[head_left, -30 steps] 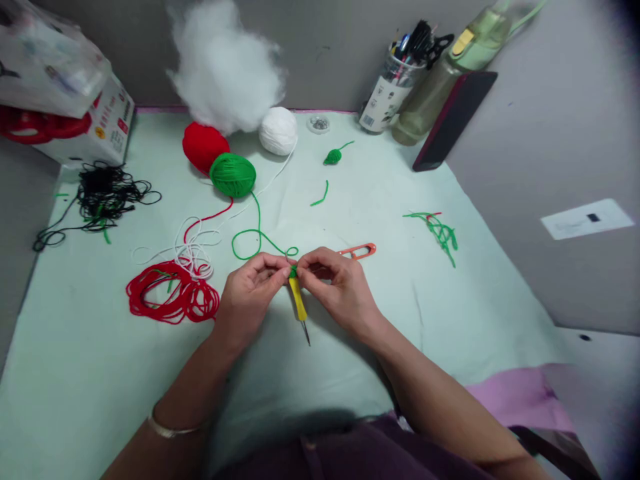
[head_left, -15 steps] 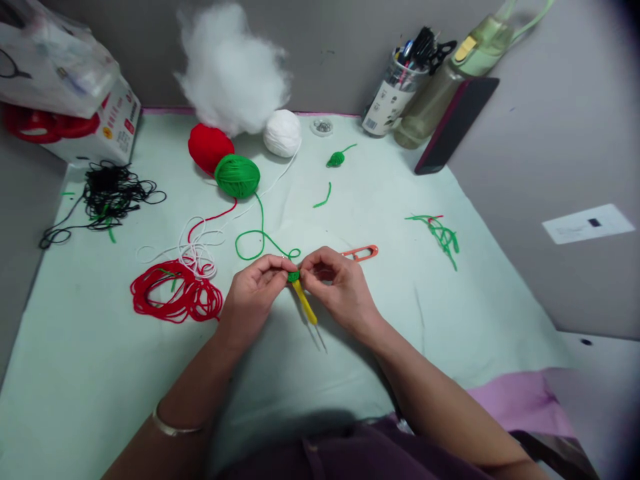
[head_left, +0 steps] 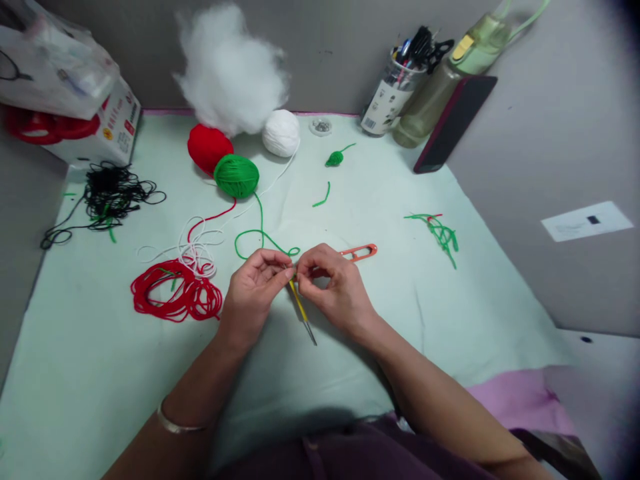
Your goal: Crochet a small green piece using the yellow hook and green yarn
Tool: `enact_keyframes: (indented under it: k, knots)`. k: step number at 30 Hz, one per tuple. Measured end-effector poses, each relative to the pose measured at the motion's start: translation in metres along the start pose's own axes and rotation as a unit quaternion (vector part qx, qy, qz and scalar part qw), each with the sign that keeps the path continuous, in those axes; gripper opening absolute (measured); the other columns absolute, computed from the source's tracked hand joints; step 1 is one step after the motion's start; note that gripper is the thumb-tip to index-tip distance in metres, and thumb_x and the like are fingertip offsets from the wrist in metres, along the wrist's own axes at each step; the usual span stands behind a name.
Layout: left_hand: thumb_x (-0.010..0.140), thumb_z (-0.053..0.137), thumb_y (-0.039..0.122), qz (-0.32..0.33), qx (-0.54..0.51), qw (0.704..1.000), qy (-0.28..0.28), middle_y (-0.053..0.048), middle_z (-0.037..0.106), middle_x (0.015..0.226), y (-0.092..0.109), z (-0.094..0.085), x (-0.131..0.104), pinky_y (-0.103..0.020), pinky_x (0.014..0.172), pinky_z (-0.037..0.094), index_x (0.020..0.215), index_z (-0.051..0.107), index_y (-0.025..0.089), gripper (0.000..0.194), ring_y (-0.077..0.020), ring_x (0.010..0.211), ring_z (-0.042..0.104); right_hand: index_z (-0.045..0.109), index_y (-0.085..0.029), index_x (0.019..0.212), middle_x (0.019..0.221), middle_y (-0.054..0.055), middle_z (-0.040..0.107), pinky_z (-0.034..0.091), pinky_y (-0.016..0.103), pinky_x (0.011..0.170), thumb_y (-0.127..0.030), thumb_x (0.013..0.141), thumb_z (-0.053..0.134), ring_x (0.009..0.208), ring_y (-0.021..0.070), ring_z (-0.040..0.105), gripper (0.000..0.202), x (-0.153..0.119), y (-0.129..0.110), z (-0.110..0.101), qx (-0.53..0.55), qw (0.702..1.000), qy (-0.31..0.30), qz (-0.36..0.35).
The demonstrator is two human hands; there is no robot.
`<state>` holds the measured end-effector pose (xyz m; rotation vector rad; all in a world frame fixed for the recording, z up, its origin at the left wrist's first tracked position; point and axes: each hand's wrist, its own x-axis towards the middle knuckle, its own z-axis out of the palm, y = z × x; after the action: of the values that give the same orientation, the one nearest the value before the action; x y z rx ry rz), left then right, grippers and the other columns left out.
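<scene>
Above the middle of the table, my left hand (head_left: 257,293) is closed in a pinch on a small green crochet piece (head_left: 295,274), mostly hidden by the fingertips. My right hand (head_left: 336,287) is pinched at the piece's right side, its fingertips almost meeting the left ones. A crochet hook (head_left: 300,304) with a yellow handle slants down from the piece, its thin metal end pointing toward me. Green yarn (head_left: 253,233) loops from the fingertips back to a green yarn ball (head_left: 237,177). Orange thread snips (head_left: 363,252) lie just behind my right hand, partly covered.
Left lie red yarn (head_left: 150,293), white yarn (head_left: 197,250) and a black tangle (head_left: 113,193). Behind are a red ball (head_left: 207,148), white ball (head_left: 281,133) and stuffing (head_left: 233,73). Green scraps (head_left: 443,233), a small green crocheted piece (head_left: 335,158), a bottle (head_left: 425,107) and phone (head_left: 456,125) stand or lie right.
The crochet hook has turned, so its yellow handle looks narrower and its metal end sits slightly further left. The green piece is now more covered by my fingers.
</scene>
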<state>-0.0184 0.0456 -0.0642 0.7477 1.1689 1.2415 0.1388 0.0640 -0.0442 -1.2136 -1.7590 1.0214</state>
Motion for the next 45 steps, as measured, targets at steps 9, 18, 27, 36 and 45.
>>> enact_keyframes:
  k: [9,18,27,36,45]
  knots:
    - [0.070,0.090,0.017,-0.001,-0.028,1.000,0.013,0.002,0.070,0.082,0.010,-0.003,0.000,-0.023,0.079,0.055,0.081,0.066,0.019,0.026,-0.0122,0.081,0.066,0.053,-0.022,0.074,0.075,0.000,0.059,0.045,0.028,0.064,-0.004,0.080,0.055,0.068,0.0149,0.056,0.019,0.001,0.006,-0.001,-0.152,0.983,0.075,-0.077]
    - [0.069,0.090,0.029,-0.053,-0.063,0.996,0.040,0.002,0.070,0.082,0.012,-0.001,0.002,-0.036,0.091,0.059,0.081,0.062,0.018,0.032,-0.0155,0.080,0.073,0.061,-0.020,0.125,0.126,0.015,0.069,0.055,0.044,0.095,-0.001,0.089,0.058,0.113,0.0287,0.066,0.041,0.001,0.003,-0.057,-0.291,0.939,-0.154,-0.098]
    - [0.069,0.085,0.024,-0.069,-0.072,0.994,0.041,-0.005,0.075,0.091,0.020,-0.005,0.002,-0.047,0.107,0.054,0.085,0.069,0.017,0.024,-0.0237,0.097,0.076,0.068,-0.020,0.109,0.098,0.009,0.064,0.053,0.035,0.070,-0.003,0.095,0.047,0.078,0.0218,0.064,0.031,-0.002,0.016,-0.066,-0.390,0.908,-0.139,-0.058]
    - [0.074,0.083,0.021,-0.021,-0.055,0.998,0.029,-0.007,0.074,0.103,0.015,-0.006,0.002,-0.045,0.110,0.051,0.097,0.065,0.019,0.029,-0.0246,0.111,0.073,0.072,-0.022,0.111,0.099,0.006,0.068,0.056,0.030,0.074,-0.023,0.103,0.052,0.082,0.0172,0.069,0.021,0.001,0.011,-0.056,-0.036,0.992,-0.113,0.051]
    - [0.074,0.080,0.017,0.012,-0.022,0.999,0.025,-0.005,0.071,0.101,0.012,0.006,-0.004,-0.041,0.100,0.055,0.100,0.059,0.022,0.034,-0.0240,0.105,0.073,0.073,-0.020,0.115,0.102,0.007,0.077,0.054,0.030,0.076,-0.041,0.101,0.063,0.085,0.0189,0.068,0.028,0.002,0.000,-0.043,-0.011,0.989,-0.121,0.080]
